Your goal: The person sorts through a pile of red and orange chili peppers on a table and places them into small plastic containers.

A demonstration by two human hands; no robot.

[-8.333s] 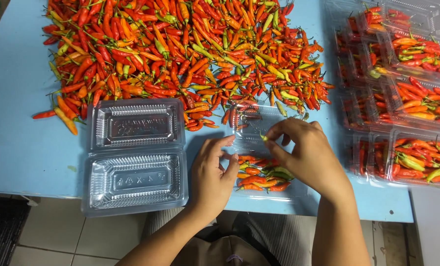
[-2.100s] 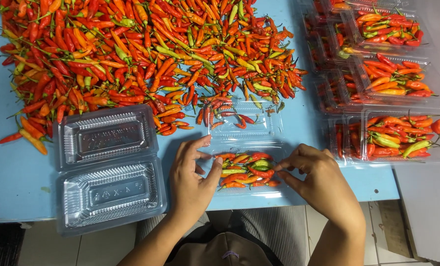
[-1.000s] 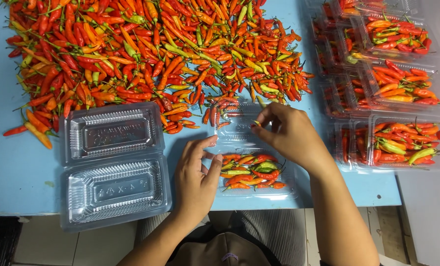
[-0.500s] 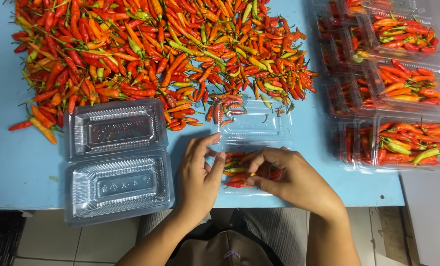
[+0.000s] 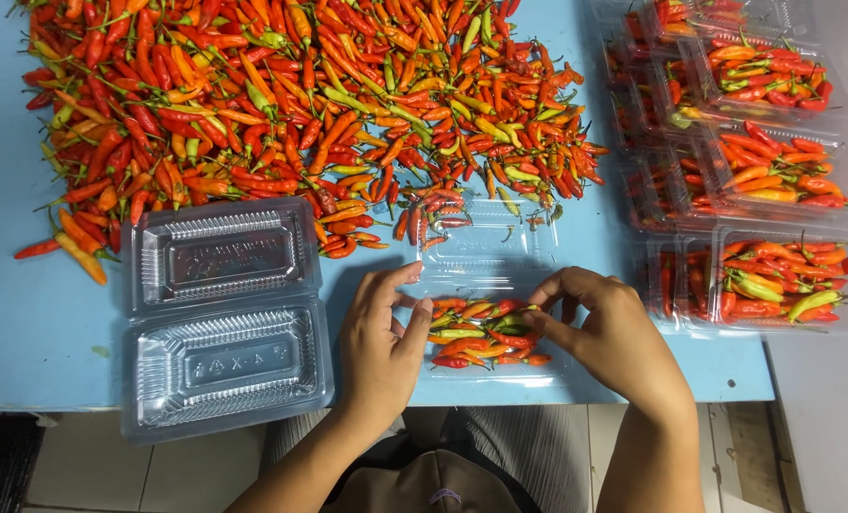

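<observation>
Blue desk (image 5: 6,313) lies under us, with a chilli heap (image 5: 291,104) at its far side. Our left hand (image 5: 378,344) and right hand (image 5: 606,332), fingers half curled, touch either end of an open clear box (image 5: 486,328) of chillies at the near edge. An empty box (image 5: 225,318) sits left, filled boxes (image 5: 756,180) right.

A clear plastic box (image 5: 486,313) with chillies (image 5: 481,334) was held between the left hand (image 5: 378,350) and the right hand (image 5: 606,334) on the blue table (image 5: 25,313), near an empty box (image 5: 223,318).
</observation>
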